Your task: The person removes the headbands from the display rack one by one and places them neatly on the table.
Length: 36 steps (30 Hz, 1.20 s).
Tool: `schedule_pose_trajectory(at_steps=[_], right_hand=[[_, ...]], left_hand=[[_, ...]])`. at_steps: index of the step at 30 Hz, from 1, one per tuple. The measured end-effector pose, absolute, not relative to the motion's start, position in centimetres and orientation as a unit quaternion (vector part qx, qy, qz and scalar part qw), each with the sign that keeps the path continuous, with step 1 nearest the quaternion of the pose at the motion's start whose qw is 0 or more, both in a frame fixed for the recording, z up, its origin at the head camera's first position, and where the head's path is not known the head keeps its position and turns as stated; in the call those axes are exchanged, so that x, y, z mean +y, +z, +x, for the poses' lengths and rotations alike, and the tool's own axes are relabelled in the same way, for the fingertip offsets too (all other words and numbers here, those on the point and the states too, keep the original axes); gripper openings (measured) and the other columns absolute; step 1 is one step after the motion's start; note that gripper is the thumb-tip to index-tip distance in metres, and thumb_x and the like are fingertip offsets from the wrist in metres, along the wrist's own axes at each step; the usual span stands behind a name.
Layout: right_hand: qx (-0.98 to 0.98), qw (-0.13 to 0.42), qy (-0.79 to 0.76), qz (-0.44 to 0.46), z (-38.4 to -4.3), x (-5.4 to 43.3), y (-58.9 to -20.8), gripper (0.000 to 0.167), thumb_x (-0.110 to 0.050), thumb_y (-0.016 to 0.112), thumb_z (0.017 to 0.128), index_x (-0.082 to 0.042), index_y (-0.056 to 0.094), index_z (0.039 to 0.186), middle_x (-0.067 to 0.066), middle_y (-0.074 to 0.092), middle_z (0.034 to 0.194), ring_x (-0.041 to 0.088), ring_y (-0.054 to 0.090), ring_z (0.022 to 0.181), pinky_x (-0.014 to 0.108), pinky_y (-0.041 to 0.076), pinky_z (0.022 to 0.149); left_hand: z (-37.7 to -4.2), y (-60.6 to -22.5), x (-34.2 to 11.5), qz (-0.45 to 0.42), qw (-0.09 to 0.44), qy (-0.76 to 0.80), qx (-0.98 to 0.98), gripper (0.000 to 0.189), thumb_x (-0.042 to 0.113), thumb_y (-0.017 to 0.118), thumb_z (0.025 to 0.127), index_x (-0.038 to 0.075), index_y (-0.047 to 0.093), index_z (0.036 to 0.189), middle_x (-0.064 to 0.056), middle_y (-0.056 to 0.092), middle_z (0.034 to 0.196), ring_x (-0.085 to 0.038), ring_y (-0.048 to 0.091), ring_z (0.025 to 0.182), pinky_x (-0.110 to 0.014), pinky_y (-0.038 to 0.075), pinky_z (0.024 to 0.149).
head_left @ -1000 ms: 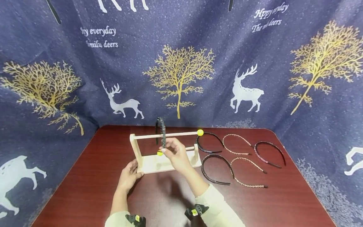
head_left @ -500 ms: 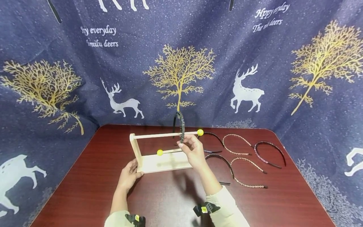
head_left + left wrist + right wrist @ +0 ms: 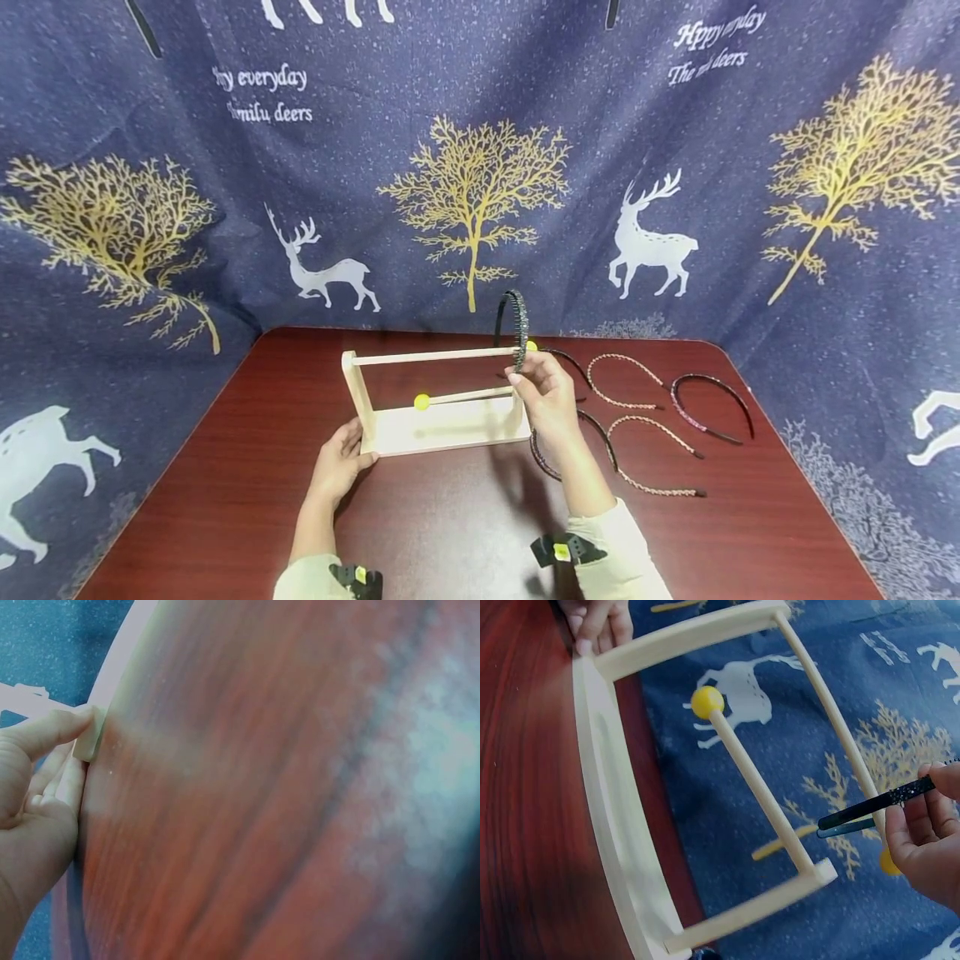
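My right hand (image 3: 552, 398) pinches one leg of a black, glittery, toothed headband (image 3: 521, 321) at the right end of a wooden rack's upper rod (image 3: 435, 357). The headband's arch rises above that rod, close to its yellow end ball (image 3: 532, 347). In the right wrist view, the headband's two dark tips (image 3: 851, 814) point past the rod. At the rack's left end, my left hand (image 3: 336, 460) grips the corner of the pale base (image 3: 450, 427); the thumb lies on top, as the left wrist view also shows at the base corner (image 3: 90, 735).
A shorter lower rod (image 3: 465, 396) with a yellow ball (image 3: 422, 402) at its left end runs above the base. Several headbands lie on the red-brown table (image 3: 247, 467) to the right, among them a pink-and-black one (image 3: 690, 412) and braided ones (image 3: 660, 492). A blue deer-print cloth (image 3: 480, 208) hangs behind.
My right hand has moved right along the upper rod with the black headband, from near the rod's middle to its balled end. My left hand has stayed on the base.
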State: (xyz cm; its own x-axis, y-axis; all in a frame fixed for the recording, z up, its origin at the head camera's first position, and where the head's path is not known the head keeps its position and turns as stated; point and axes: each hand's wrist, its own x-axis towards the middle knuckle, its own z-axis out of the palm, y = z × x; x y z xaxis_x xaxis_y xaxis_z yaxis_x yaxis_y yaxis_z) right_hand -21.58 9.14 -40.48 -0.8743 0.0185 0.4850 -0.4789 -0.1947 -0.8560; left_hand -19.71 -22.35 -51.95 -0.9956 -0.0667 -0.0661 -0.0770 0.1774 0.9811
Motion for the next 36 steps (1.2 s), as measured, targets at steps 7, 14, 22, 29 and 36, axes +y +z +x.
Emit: schedule_pose_trajectory(at_steps=[7, 14, 22, 29, 36], right_hand=[[-0.609, 0.197, 0.748, 0.173, -21.4, 11.3, -40.3, 0.027, 0.019, 0.054, 0.081, 0.016, 0.050, 0.108, 0.007, 0.064, 0.087, 0.013, 0.060, 0.081, 0.021, 0.053, 0.072], [-0.600, 0.223, 0.752, 0.158, -21.0, 13.7, -40.7, 0.026, 0.017, 0.057, 0.082, 0.015, 0.050, 0.106, 0.005, 0.065, 0.085, 0.015, 0.060, 0.079, 0.019, 0.052, 0.071], [-0.581, 0.239, 0.759, 0.169, -20.0, 16.4, -41.2, 0.025, 0.020, 0.057, 0.080, 0.014, 0.053, 0.104, 0.007, 0.067, 0.085, 0.015, 0.061, 0.079, 0.019, 0.053, 0.071], [-0.586, 0.250, 0.756, 0.151, -19.2, 18.9, -42.2, 0.024, 0.022, 0.056, 0.079, 0.013, 0.056, 0.101, 0.010, 0.066, 0.083, 0.017, 0.062, 0.079, 0.020, 0.053, 0.073], [-0.609, 0.257, 0.741, 0.121, -18.4, 21.4, -42.8, 0.025, 0.024, 0.056, 0.078, 0.013, 0.057, 0.100, 0.008, 0.067, 0.081, 0.013, 0.064, 0.078, 0.017, 0.053, 0.070]], left_hand=[[-19.7, -52.2, -22.5, -0.046, 0.006, 0.639, 0.768, 0.072, -0.012, 0.064, 0.078, -0.010, 0.027, 0.140, -0.029, 0.029, 0.143, -0.036, 0.029, 0.131, -0.034, 0.032, 0.106], [-19.7, -52.3, -22.4, -0.041, 0.004, 0.641, 0.767, 0.072, -0.011, 0.064, 0.078, -0.011, 0.027, 0.139, -0.029, 0.029, 0.142, -0.037, 0.029, 0.131, -0.036, 0.031, 0.106], [-19.8, -52.1, -22.5, -0.042, 0.001, 0.640, 0.767, 0.071, -0.014, 0.063, 0.078, -0.011, 0.027, 0.139, -0.029, 0.030, 0.142, -0.036, 0.028, 0.132, -0.036, 0.030, 0.106], [-19.8, -52.0, -22.5, -0.039, 0.001, 0.641, 0.766, 0.071, -0.013, 0.063, 0.078, -0.012, 0.027, 0.139, -0.030, 0.030, 0.142, -0.037, 0.028, 0.132, -0.036, 0.030, 0.106], [-19.7, -51.8, -22.5, -0.046, 0.012, 0.634, 0.772, 0.072, -0.009, 0.064, 0.080, -0.009, 0.026, 0.141, -0.028, 0.029, 0.143, -0.035, 0.028, 0.132, -0.034, 0.031, 0.106]])
